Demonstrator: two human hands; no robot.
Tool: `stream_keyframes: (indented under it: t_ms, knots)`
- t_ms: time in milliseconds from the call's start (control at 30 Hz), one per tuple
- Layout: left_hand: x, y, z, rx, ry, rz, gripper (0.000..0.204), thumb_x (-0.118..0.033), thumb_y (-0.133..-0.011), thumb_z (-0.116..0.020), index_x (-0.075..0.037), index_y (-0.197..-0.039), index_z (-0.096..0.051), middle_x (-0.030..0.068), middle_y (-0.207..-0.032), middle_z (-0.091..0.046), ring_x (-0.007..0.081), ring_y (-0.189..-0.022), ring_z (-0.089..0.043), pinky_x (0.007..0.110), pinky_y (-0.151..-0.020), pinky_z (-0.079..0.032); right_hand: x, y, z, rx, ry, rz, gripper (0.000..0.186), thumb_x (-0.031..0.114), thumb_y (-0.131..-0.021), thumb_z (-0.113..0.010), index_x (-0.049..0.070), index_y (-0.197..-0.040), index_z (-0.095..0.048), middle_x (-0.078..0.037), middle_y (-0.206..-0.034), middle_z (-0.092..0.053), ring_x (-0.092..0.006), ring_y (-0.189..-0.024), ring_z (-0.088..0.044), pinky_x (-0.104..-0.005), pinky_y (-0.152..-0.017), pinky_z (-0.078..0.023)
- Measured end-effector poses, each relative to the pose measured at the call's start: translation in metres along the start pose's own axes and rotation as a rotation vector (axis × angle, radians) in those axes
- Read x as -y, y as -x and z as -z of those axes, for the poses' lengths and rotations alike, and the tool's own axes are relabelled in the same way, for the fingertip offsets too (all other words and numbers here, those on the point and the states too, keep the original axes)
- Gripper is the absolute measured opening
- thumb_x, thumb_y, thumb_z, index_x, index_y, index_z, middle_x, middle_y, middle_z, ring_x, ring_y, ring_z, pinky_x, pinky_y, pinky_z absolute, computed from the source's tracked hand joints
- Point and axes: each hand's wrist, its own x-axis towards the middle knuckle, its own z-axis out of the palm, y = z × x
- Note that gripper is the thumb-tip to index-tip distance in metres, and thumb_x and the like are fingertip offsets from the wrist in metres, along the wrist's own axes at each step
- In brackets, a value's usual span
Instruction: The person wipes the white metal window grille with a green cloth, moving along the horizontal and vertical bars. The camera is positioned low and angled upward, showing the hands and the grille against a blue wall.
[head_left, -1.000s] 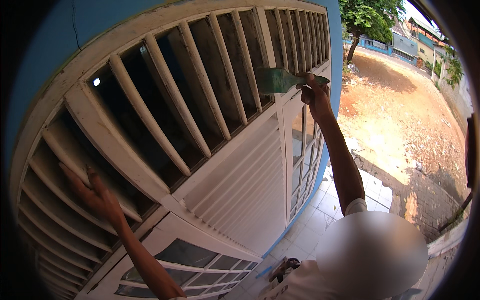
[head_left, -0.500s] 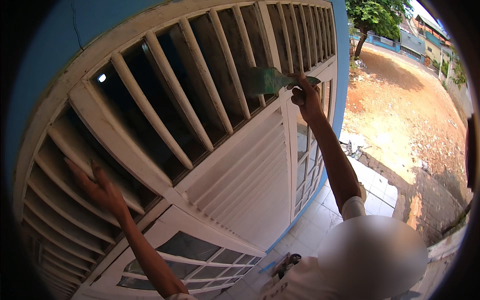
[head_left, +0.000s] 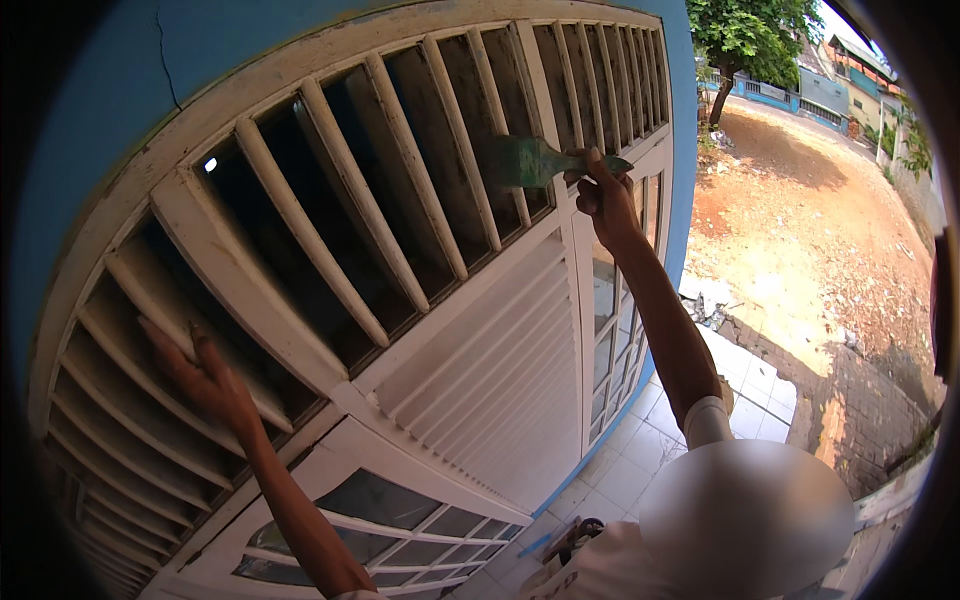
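Note:
My right hand (head_left: 607, 192) is closed around the handle of a flat, green-stained brush (head_left: 532, 162). Its bristles point left, among the upright slats near the dividing post of the white wooden vent (head_left: 335, 200); whether they touch a slat I cannot tell. On the left, my left hand (head_left: 208, 378) is open with fingers spread, resting at the slats (head_left: 165, 315) of the neighbouring vent section and holding nothing. Dark grime marks several of the slats.
Below the vents are a white louvered panel (head_left: 490, 370) and white glazed window frames (head_left: 380, 500). Blue wall (head_left: 110, 130) surrounds the vents, with a crack running down it. A tiled floor (head_left: 640, 430) lies below; a dirt yard (head_left: 790, 210) and a tree (head_left: 750, 40) are at the right.
The brush has tilted slightly in my right hand, its bristles staying by the same slats. My left hand stays at the slats, and the whole view has shifted a little.

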Motion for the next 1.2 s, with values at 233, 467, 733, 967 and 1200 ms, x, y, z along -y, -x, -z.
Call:
stream_keyframes:
  t_ms: [233, 467, 733, 967, 1200]
  knots:
    - [-0.008, -0.002, -0.002, 0.015, -0.055, 0.0, 0.062, -0.017, -0.103, -0.048, -0.005, -0.158, -0.022, 0.0242, -0.155, -0.033, 0.0348, -0.142, -0.039, 0.046, -0.117, -0.033, 0.033, -0.074, -0.091, 0.081, -0.082, 0.061, 0.023, 0.032, -0.099, -0.065, 0.01, -0.099, -0.069, 0.001, -0.08, -0.067, -0.0027, -0.053, -0.043, -0.0215, -0.044, -0.034]
    - [-0.009, -0.001, -0.003, 0.002, 0.057, 0.013, 0.063, -0.025, -0.104, -0.048, -0.007, -0.158, -0.022, 0.0249, -0.154, -0.033, 0.0362, -0.141, -0.039, 0.047, -0.116, -0.034, 0.047, -0.081, -0.05, 0.15, -0.256, 0.109, 0.041, 0.041, -0.101, -0.059, 0.006, -0.122, -0.064, -0.002, -0.088, -0.069, -0.0027, -0.052, -0.044, -0.0201, -0.045, -0.033]
    - [0.005, 0.001, -0.002, 0.012, -0.059, -0.059, 0.066, -0.034, -0.104, -0.048, -0.007, -0.158, -0.022, 0.0248, -0.155, -0.032, 0.0374, -0.142, -0.036, 0.049, -0.117, -0.031, 0.045, -0.085, -0.07, 0.169, -0.273, 0.035, 0.045, 0.043, -0.102, -0.055, 0.007, -0.13, -0.057, -0.004, -0.096, -0.068, -0.0056, -0.067, -0.057, -0.0226, -0.059, -0.049]
    - [0.002, 0.001, -0.001, 0.004, -0.034, -0.011, 0.066, -0.035, -0.105, -0.046, -0.003, -0.157, -0.022, 0.0253, -0.155, -0.03, 0.0377, -0.143, -0.034, 0.048, -0.117, -0.031, 0.077, -0.022, -0.047, 0.378, -0.105, 0.185, 0.041, 0.031, -0.102, -0.057, 0.001, -0.131, -0.056, -0.013, -0.11, -0.068, -0.0205, -0.094, -0.071, -0.0335, -0.072, -0.06]
    - [-0.001, 0.001, -0.004, 0.008, -0.015, 0.01, 0.065, -0.034, -0.105, -0.046, -0.006, -0.158, -0.021, 0.0242, -0.155, -0.031, 0.0374, -0.143, -0.035, 0.049, -0.117, -0.033, 0.092, -0.026, -0.093, 0.403, 0.008, 0.247, 0.034, 0.015, -0.096, -0.066, -0.004, -0.124, -0.06, -0.017, -0.108, -0.069, -0.0266, -0.1, -0.071, -0.0411, -0.084, -0.063]
